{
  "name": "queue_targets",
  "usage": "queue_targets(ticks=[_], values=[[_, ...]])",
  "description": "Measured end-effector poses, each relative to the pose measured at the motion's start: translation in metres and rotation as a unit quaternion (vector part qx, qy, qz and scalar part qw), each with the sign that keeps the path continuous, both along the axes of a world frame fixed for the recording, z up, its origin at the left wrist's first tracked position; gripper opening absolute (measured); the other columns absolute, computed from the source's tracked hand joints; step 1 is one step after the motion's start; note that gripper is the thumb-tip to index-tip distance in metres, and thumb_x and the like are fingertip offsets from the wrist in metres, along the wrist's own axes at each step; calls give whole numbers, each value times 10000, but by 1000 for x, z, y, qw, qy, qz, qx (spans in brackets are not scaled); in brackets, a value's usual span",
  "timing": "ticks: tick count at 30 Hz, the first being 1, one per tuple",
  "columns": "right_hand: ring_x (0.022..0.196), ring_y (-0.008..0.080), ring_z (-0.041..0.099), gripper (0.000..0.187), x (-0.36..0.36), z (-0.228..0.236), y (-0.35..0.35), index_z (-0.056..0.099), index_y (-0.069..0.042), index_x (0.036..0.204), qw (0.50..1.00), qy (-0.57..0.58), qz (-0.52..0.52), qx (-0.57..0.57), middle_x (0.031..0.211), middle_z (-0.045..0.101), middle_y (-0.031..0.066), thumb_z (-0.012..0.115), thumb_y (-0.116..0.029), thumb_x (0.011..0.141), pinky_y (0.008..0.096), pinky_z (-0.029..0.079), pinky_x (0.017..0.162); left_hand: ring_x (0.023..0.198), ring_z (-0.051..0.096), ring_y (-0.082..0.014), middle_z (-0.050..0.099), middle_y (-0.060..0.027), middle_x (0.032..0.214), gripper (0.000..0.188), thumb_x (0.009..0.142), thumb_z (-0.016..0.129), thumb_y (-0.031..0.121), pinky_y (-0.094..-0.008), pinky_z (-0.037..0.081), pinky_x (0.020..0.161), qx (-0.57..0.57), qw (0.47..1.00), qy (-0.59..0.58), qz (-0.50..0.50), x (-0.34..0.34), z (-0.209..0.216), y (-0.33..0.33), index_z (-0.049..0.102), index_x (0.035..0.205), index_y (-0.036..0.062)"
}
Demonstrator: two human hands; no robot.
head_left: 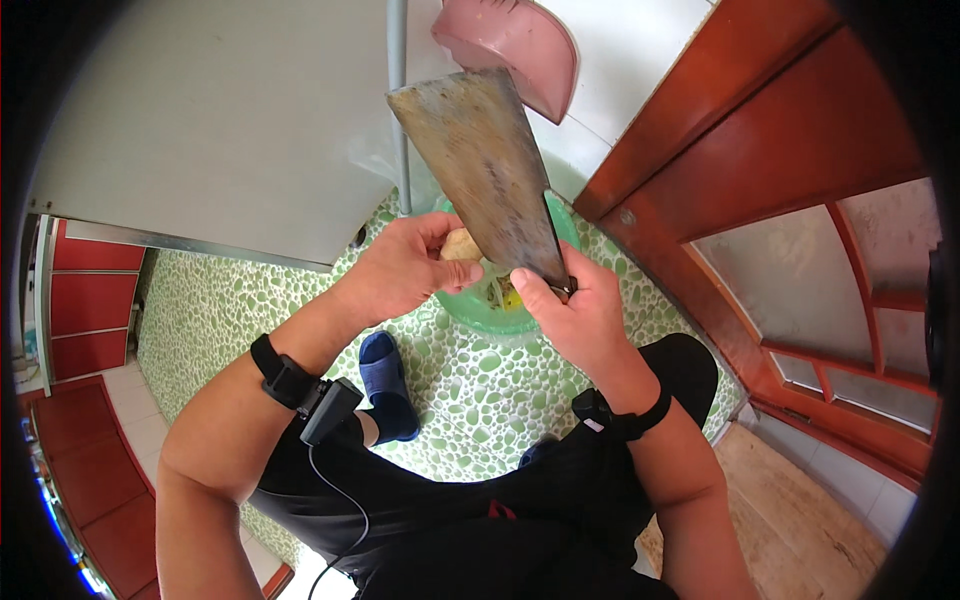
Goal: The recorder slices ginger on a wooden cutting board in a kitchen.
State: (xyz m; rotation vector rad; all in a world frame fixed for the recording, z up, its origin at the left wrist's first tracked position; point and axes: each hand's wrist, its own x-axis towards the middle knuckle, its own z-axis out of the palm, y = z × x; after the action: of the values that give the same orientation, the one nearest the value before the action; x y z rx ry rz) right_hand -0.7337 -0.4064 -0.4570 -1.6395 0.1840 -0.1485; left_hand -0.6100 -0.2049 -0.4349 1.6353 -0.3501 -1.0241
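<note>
My left hand (pixel 400 265) has its fingers and thumb round a pale tan root vegetable (pixel 461 245), perhaps a potato. In my right hand (pixel 588 315) is the handle of a large cleaver (pixel 480 160), its broad, brown-stained blade pointing up and away from me. The lower part of the blade is beside the vegetable and covers some of it; whether the edge touches it I cannot tell. Below both hands a green plastic basin (pixel 488 320) stands on the floor, with yellowish and dark scraps (pixel 503 292) in it.
A pink dustpan (pixel 515 50) lies beyond the basin. A pale grey panel (pixel 220 120) rises at the left, a reddish wooden door (pixel 760 170) at the right. A blue slipper (pixel 388 385) is on the green pebble-patterned floor (pixel 480 400). A wooden board (pixel 770 510) lies at lower right.
</note>
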Motion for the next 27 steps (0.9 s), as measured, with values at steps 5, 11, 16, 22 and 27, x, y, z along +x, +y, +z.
queue_targets(ticks=[5, 11, 16, 22, 27], values=[[659, 100, 587, 261, 0, 6, 1, 720, 4, 1136, 999, 42, 11, -27, 745, 657, 49, 722, -170, 941, 293, 494, 630, 874, 639, -115, 692, -18, 983, 277, 981, 739, 108, -290, 540, 830, 37, 999, -4, -17, -3, 1, -2, 675, 1228, 0], [627, 112, 569, 234, 2, 2, 5, 733, -10, 1120, 996, 69, 21, -55, 715, 644, 55, 704, -167, 949, 305, 478, 601, 884, 662, -131, 700, -37, 988, 259, 990, 719, 119, -298, 558, 827, 56, 998, -3, -25, -4, -14, 3, 672, 1219, 7], [620, 111, 558, 223, 4, -8, 7, 738, -3, 1090, 995, 75, 24, -59, 715, 644, 59, 701, -171, 949, 312, 469, 589, 899, 681, -152, 700, -52, 1008, 279, 1001, 703, 127, -315, 582, 815, 76, 997, 20, -4, -10, -24, 1, 654, 1246, 4], [611, 101, 553, 235, 8, -9, 12, 735, 17, 1067, 997, 49, 10, -63, 698, 645, 70, 706, -174, 933, 311, 466, 574, 897, 685, -157, 694, -60, 1032, 297, 1011, 687, 126, -318, 588, 806, 82, 996, 19, 18, -11, -25, 4, 633, 1278, 11], [610, 107, 584, 238, 5, -10, 13, 743, 15, 1055, 996, 40, -15, -75, 692, 661, 75, 728, -175, 913, 316, 490, 587, 892, 691, -159, 693, -66, 1032, 293, 1002, 686, 113, -318, 588, 774, 81, 995, 27, 44, -17, -23, 1, 623, 1273, 18]])
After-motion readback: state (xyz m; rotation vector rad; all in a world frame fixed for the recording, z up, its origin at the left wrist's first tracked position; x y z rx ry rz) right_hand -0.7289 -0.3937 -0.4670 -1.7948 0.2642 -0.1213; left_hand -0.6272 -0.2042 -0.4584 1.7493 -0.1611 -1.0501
